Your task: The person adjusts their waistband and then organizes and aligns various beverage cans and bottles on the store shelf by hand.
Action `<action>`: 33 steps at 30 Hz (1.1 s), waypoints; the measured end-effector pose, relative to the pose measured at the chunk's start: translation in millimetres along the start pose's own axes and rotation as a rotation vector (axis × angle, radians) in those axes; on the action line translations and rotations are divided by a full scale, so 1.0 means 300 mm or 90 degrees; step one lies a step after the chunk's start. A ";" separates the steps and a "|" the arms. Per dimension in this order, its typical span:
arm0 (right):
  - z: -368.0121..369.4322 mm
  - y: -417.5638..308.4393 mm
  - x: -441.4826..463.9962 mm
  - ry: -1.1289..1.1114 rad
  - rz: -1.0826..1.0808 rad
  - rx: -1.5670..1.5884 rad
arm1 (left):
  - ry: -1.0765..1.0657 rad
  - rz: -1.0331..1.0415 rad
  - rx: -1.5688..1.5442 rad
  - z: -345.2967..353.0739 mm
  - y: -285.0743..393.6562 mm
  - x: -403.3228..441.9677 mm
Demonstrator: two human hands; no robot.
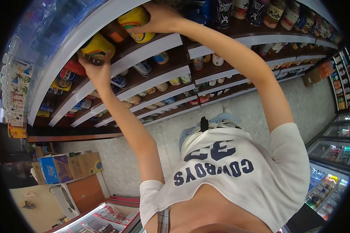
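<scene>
On the upper shelf (151, 43), my left hand (99, 72) is closed around a yellow container (98, 46), thumb and fingers on its near end. Farther right, my right hand (159, 18) grips another yellow container (133, 20) with a green and red label, its thumb across the front and the other fingers partly hidden behind. Between the two stands a dark brown container (116, 32) with an orange label. Just left of my left hand is a red container (74, 66), partly covered by the fingers.
Dark drink bottles (223, 13) line the top shelf to the right. Lower shelves hold cans (143, 68) and jars. Cardboard boxes (79, 165) stand at the lower left, with a glass-topped freezer (105, 217) below. Refrigerated cases (326, 186) line the right side.
</scene>
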State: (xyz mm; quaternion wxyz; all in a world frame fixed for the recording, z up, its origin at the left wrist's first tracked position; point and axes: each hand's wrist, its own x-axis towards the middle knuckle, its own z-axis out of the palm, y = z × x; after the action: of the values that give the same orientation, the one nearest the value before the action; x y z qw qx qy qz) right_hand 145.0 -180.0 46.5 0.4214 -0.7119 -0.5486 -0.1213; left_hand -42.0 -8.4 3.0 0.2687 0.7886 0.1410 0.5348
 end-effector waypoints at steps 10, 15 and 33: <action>0.109 -0.117 -0.008 0.063 -0.014 -0.006 | 0.123 0.071 0.264 0.092 -0.083 -0.005; 0.130 -0.087 0.022 0.026 -0.044 0.014 | 0.247 0.097 0.109 0.180 -0.001 -0.029; 0.072 0.211 0.265 0.058 -0.036 0.154 | 0.070 0.177 0.250 0.227 0.077 -0.067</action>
State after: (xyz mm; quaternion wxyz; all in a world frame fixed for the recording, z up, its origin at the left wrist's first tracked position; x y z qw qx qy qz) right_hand 223.9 -113.1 54.3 0.5250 -0.6338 -0.5595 -0.0984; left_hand 11.3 -56.3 -18.6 0.0258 0.8075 0.1467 0.5708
